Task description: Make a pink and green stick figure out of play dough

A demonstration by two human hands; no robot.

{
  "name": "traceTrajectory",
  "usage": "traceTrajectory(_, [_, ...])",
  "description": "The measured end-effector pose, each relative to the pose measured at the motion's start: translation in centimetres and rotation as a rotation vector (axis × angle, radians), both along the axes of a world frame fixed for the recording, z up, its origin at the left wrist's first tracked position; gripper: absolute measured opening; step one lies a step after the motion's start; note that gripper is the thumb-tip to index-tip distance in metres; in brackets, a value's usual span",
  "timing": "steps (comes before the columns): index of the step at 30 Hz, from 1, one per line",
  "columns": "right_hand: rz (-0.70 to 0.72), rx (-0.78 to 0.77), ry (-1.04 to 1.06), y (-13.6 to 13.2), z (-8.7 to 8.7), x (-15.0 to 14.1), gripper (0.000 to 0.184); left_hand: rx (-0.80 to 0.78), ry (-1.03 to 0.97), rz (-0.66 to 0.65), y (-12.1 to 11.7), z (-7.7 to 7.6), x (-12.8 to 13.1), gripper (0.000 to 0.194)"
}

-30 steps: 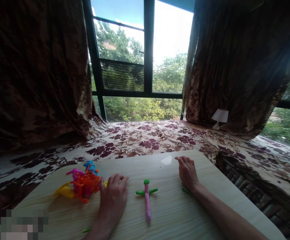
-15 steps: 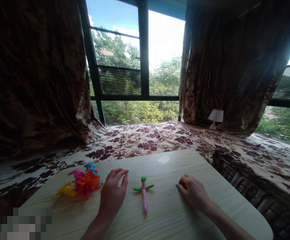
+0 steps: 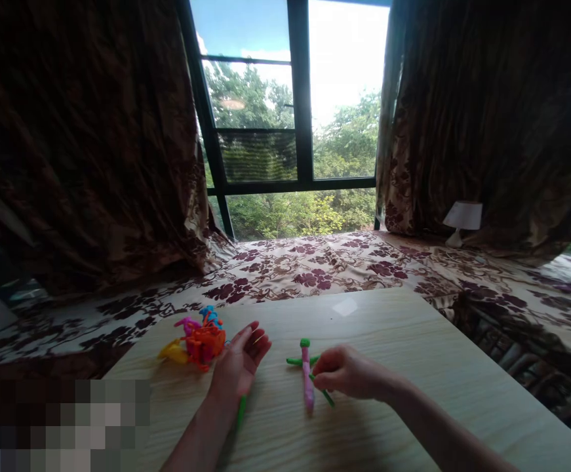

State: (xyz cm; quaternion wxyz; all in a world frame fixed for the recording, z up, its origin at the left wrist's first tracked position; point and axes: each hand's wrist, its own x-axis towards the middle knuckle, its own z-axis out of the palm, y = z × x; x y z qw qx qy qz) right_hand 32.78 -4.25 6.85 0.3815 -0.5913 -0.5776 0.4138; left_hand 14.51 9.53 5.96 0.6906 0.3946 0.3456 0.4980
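On the table lies a pink clay stick (image 3: pixel 307 387) with a small green lump (image 3: pixel 305 343) at its far end. A green clay crosspiece (image 3: pixel 294 361) runs across it near that end. My right hand (image 3: pixel 351 373) is closed in a pinch on a thin green clay strip (image 3: pixel 330 398), just right of the pink stick. To the left, my left hand (image 3: pixel 243 360) is open, palm turned partly up and fingers loosely bent, with nothing seen in it. Another green strip (image 3: pixel 241 412) shows beside its wrist, partly hidden by the hand.
A pile of colourful pieces, with an orange piece (image 3: pixel 205 347) and a yellow piece (image 3: pixel 173 352), sits left of my left hand. A whitish patch (image 3: pixel 345 307) is near the far edge of the wooden table (image 3: pixel 413 341). Beyond stands a small lamp (image 3: pixel 462 219) on floral cloth.
My right hand has moved left to the pink stick, with the green strip now showing below its fingers. My left hand has rolled palm up, and a green strip now shows beside it. The view has shifted.
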Motion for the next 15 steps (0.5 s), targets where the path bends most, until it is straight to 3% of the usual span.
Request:
traceTrajectory(5, [0.009,0.003,0.101,-0.1,0.0,0.3,0.017,0.058,0.048,0.037,-0.4,-0.4,0.3,0.018])
traceTrajectory(9, [0.012,-0.002,0.126,-0.7,-0.4,1.0,0.013,0.122,0.219,-0.02,-2.2,1.1,-1.3,0.022])
traceTrajectory(10, [0.012,-0.001,0.119,-0.8,-0.4,1.2,0.012,0.154,0.302,-0.088,-3.0,1.7,-2.1,0.023])
traceTrajectory(13, [0.023,0.001,0.09,-0.8,-0.3,1.4,0.011,0.477,0.896,-0.456,-5.6,2.9,-4.5,0.016])
traceTrajectory(15, [0.035,-0.007,0.079,-0.8,-0.2,1.4,0.012,0.605,1.137,-0.527,-7.2,2.8,-5.6,0.014])
